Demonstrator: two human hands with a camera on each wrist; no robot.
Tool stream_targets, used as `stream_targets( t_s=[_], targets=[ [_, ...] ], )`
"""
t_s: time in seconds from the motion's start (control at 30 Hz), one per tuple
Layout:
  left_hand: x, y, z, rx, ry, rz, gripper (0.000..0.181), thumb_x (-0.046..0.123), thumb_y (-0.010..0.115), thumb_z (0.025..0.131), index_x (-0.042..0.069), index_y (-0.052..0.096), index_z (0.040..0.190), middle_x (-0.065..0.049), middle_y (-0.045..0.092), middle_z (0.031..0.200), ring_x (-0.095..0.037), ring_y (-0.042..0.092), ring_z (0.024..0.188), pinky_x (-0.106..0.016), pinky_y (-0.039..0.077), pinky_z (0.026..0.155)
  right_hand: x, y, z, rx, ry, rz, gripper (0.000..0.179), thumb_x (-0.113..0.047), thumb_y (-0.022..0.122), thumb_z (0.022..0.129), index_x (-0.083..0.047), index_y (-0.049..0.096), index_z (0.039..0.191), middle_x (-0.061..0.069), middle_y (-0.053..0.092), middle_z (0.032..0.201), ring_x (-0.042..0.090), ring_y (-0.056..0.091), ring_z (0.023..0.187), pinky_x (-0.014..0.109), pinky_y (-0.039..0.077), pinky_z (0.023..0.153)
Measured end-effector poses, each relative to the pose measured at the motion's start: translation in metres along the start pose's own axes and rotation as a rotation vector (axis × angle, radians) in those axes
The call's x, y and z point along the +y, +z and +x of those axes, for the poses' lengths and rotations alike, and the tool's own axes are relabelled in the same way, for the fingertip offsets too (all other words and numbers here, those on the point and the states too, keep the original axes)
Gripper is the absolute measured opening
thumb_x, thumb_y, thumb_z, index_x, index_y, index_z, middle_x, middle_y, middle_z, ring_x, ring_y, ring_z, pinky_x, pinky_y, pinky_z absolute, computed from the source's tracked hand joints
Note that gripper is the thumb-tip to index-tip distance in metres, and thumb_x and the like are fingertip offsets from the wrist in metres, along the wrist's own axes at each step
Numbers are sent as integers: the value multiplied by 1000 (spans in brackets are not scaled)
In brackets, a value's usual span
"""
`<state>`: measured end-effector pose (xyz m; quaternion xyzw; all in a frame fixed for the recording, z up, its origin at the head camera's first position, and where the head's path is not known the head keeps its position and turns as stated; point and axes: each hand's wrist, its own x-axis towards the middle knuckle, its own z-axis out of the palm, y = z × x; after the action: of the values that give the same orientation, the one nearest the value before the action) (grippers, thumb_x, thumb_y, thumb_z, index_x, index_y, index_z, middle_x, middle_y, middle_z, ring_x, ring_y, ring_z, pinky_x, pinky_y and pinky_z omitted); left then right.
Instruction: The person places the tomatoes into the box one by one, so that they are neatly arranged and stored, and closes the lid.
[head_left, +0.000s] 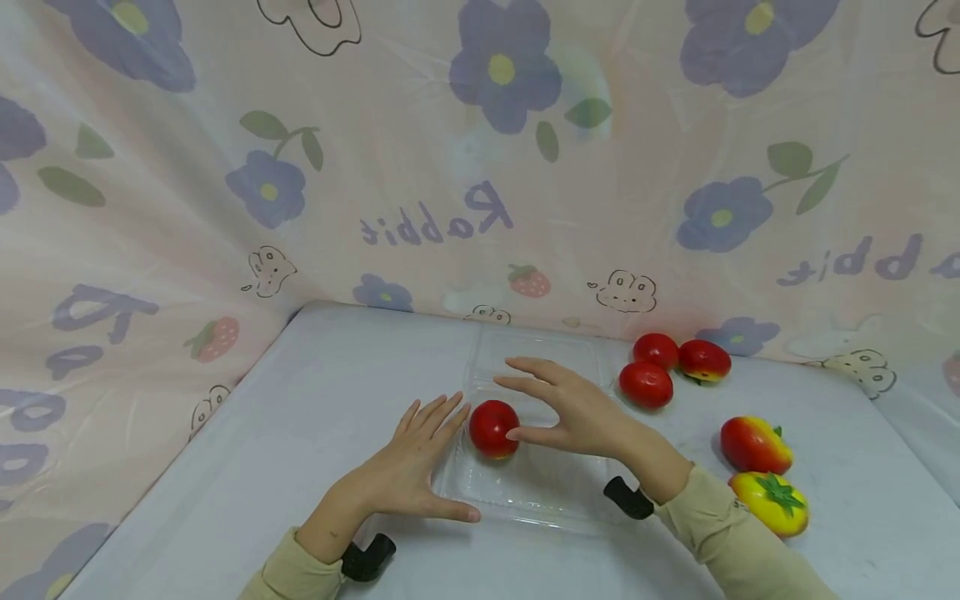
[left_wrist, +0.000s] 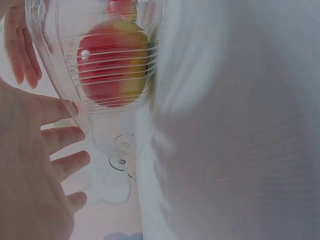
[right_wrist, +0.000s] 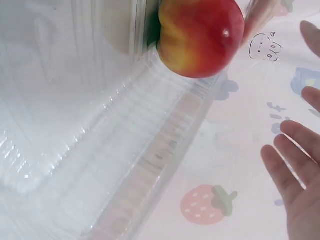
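Note:
A round red fruit with a yellow underside (head_left: 492,428) sits in the left part of a clear plastic container (head_left: 547,492). Through the ribbed wall in the left wrist view, the same fruit (left_wrist: 110,65) shows red and yellow. My left hand (head_left: 412,471) is at the container's left side, fingers extended and thumb spread; its fingertips appear to touch the rim. Over the container hovers my right hand (head_left: 573,412), fingers spread and holding nothing. Its thumb overlaps the fruit in the head view, but the right wrist view shows the hand (right_wrist: 302,175) apart from the fruit (right_wrist: 202,40).
Right of the container's far end lie three red fruits (head_left: 647,385) close together. Nearer on the right are a red-and-yellow fruit (head_left: 753,445) and a yellow one with a green leafy top (head_left: 772,503). A patterned curtain (head_left: 420,167) rises behind the white table (head_left: 360,375).

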<state>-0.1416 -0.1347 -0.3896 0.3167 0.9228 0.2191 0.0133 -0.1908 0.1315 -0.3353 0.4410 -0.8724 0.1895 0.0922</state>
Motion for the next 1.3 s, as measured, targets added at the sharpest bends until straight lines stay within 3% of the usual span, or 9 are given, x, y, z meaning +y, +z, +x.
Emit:
stream_targets(
  t_s=[0.63, 0.93, 1.3],
  targets=[
    [0, 1, 0, 7, 3, 5, 117, 71, 68, 68, 7, 20, 153, -9, 13, 161, -35, 12, 147, -61, 2, 117, 0, -16, -18, -31, 108, -4, 69, -45, 69, 84, -27, 42, 146, 5, 34, 155, 30, 33, 141, 60, 39, 103],
    [0, 1, 0, 6, 12, 3, 117, 71, 68, 68, 6, 20, 153, -10, 14, 161, -35, 13, 147, -61, 1, 117, -1, -22, -25, -50, 170, 2, 71, -47, 67, 85, -28, 39, 147, 3, 30, 157, 29, 26, 145, 61, 30, 110],
    [2, 0, 0, 12, 14, 0, 117, 70, 68, 68, 6, 20, 153, -11, 14, 161, -34, 13, 147, -60, 1, 117, 5, -29, -39, -28, 216, 7, 71, -50, 66, 84, -31, 39, 147, 2, 31, 156, 30, 28, 143, 61, 32, 109]
  ],
)
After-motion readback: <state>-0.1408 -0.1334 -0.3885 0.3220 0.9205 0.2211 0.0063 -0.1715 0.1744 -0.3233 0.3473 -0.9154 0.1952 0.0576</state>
